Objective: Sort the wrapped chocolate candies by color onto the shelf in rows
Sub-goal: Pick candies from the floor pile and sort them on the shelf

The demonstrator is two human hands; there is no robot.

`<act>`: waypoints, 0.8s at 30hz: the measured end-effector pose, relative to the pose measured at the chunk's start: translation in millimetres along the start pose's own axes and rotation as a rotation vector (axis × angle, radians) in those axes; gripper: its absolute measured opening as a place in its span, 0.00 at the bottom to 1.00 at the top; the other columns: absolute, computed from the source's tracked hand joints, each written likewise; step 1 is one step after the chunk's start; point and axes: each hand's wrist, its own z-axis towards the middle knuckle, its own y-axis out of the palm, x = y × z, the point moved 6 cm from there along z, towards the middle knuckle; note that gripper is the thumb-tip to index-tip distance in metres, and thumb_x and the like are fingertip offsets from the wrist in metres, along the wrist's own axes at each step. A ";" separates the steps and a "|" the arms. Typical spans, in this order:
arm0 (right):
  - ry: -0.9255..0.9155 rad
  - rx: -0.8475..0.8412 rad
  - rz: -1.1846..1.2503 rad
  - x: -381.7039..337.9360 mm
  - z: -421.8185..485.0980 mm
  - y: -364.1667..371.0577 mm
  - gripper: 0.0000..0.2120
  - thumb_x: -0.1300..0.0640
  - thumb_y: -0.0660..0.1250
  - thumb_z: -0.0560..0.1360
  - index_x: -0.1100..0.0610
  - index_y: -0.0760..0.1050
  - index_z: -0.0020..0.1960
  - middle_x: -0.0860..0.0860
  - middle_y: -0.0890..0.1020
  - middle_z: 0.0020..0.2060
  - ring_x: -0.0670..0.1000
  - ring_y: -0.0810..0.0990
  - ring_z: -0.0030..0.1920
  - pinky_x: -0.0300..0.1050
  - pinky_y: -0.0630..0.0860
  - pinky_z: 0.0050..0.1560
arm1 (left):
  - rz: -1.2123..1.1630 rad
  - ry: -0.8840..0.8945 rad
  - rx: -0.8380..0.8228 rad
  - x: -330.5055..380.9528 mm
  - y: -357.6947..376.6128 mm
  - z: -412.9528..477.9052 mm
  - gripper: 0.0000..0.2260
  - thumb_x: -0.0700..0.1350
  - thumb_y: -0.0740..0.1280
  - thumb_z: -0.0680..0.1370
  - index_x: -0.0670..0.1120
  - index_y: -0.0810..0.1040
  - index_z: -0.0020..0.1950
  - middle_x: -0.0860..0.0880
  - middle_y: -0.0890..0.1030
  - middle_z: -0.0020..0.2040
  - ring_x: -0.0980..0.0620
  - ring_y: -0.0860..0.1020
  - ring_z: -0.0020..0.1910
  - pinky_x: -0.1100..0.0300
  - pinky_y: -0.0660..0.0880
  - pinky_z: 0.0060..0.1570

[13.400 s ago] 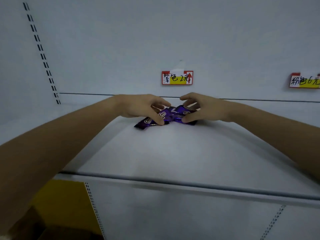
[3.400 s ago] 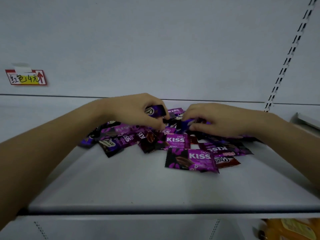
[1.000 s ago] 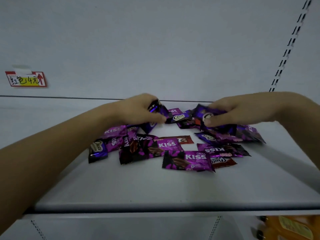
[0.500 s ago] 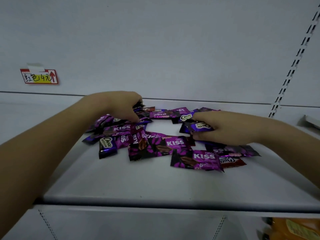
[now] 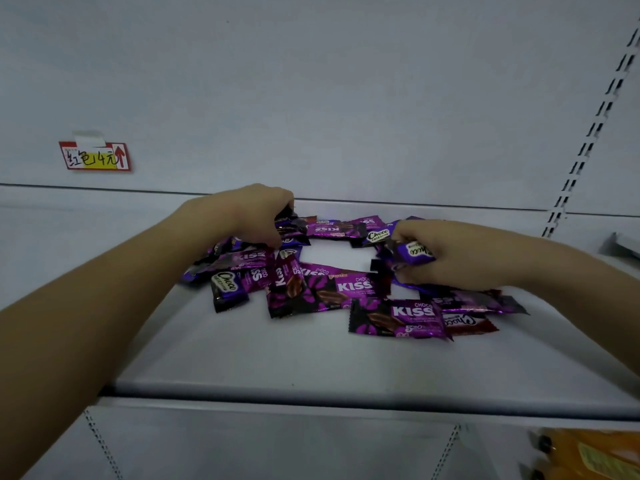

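Where hands grip, glossy wrappers — flat, crimp-edged

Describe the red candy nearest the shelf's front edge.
On the white shelf, go to the pile's front right corner. Against the right end of the nearest purple KISS wrapper lies the red Choco candy, the only red wrapper there among purple.

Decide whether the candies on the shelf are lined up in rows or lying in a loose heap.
Loose heap: the candies overlap at mixed angles on the shelf, some lettering upside down; no row is formed.
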 end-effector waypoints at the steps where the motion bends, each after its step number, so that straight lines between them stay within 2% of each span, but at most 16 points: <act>1: 0.007 0.053 0.042 2.4 1.9 -2.9 0.08 0.50 0.66 0.76 0.47 0.66 0.47 0.44 0.74 0.40 0.42 0.71 0.37 0.35 0.66 0.35 | -0.012 0.012 0.006 0.7 -0.8 0.1 0.19 0.47 0.71 0.74 0.45 0.69 0.61 0.48 0.73 0.49 0.48 0.71 0.45 0.58 0.66 0.43; 4: 0.027 0.181 0.183 10.4 7.9 -9.0 0.09 0.50 0.66 0.76 0.50 0.66 0.49 0.48 0.77 0.42 0.47 0.75 0.40 0.42 0.70 0.39 | 0.014 0.019 0.006 1.8 1.0 1.9 0.19 0.49 0.70 0.75 0.45 0.69 0.62 0.47 0.75 0.52 0.47 0.72 0.48 0.56 0.69 0.45; 7: 0.062 0.189 0.265 18.4 14.3 -5.1 0.11 0.50 0.66 0.76 0.52 0.68 0.55 0.53 0.79 0.46 0.54 0.79 0.46 0.51 0.75 0.48 | 0.067 0.019 0.008 1.1 6.3 5.1 0.18 0.49 0.68 0.76 0.45 0.69 0.62 0.45 0.76 0.55 0.46 0.74 0.50 0.54 0.72 0.48; 9: 0.067 0.168 0.286 20.4 17.7 -1.8 0.11 0.51 0.65 0.77 0.55 0.72 0.55 0.55 0.81 0.48 0.57 0.79 0.49 0.53 0.74 0.53 | 0.084 0.018 0.013 0.2 8.7 6.4 0.18 0.49 0.67 0.76 0.45 0.69 0.63 0.44 0.76 0.56 0.45 0.75 0.52 0.53 0.73 0.50; 11: 0.051 0.154 0.396 21.7 19.4 -0.3 0.09 0.52 0.66 0.77 0.56 0.75 0.54 0.53 0.83 0.47 0.55 0.81 0.49 0.53 0.75 0.56 | 0.104 0.030 0.025 0.6 11.0 7.5 0.17 0.49 0.66 0.77 0.45 0.69 0.63 0.43 0.76 0.57 0.44 0.75 0.53 0.52 0.74 0.51; 14: 0.058 0.187 0.529 26.0 19.5 -1.4 0.10 0.50 0.66 0.76 0.53 0.75 0.56 0.49 0.84 0.49 0.50 0.82 0.50 0.50 0.76 0.57 | 0.123 0.059 0.069 3.7 10.6 7.8 0.15 0.48 0.65 0.78 0.47 0.69 0.62 0.44 0.76 0.53 0.44 0.76 0.50 0.52 0.75 0.47; 16: 0.064 0.240 0.560 30.9 20.7 -2.3 0.12 0.49 0.66 0.76 0.53 0.74 0.57 0.51 0.83 0.49 0.52 0.81 0.51 0.51 0.75 0.58 | 0.120 0.088 0.092 7.8 10.6 7.5 0.14 0.49 0.64 0.77 0.46 0.70 0.60 0.45 0.76 0.52 0.45 0.76 0.48 0.51 0.75 0.46; 19: 0.072 0.336 0.558 35.4 21.5 -7.5 0.12 0.49 0.67 0.75 0.55 0.73 0.54 0.52 0.81 0.43 0.55 0.80 0.44 0.47 0.75 0.46 | -0.074 0.127 0.076 15.6 9.4 5.2 0.17 0.49 0.67 0.76 0.44 0.72 0.61 0.46 0.79 0.54 0.47 0.77 0.49 0.52 0.75 0.50; 20: 0.078 0.362 0.541 36.8 21.6 -9.7 0.12 0.49 0.67 0.75 0.55 0.72 0.53 0.51 0.81 0.42 0.54 0.79 0.43 0.47 0.75 0.44 | -0.150 0.150 0.081 19.9 7.4 3.7 0.16 0.48 0.68 0.76 0.43 0.73 0.61 0.47 0.79 0.52 0.50 0.77 0.47 0.55 0.74 0.48; 22: 0.080 0.380 0.513 39.1 22.5 -11.7 0.14 0.49 0.67 0.75 0.54 0.71 0.56 0.50 0.81 0.45 0.53 0.80 0.45 0.49 0.76 0.48 | -0.282 0.198 0.106 28.6 1.8 0.2 0.14 0.45 0.68 0.76 0.44 0.74 0.60 0.50 0.78 0.46 0.56 0.74 0.39 0.63 0.71 0.39; 24: 0.081 0.342 0.456 37.2 22.6 -8.3 0.17 0.48 0.68 0.74 0.52 0.68 0.59 0.47 0.79 0.46 0.48 0.79 0.46 0.43 0.76 0.45 | -0.434 0.225 0.116 35.3 -0.9 -2.6 0.09 0.44 0.67 0.77 0.45 0.74 0.56 0.51 0.76 0.41 0.58 0.72 0.34 0.65 0.69 0.33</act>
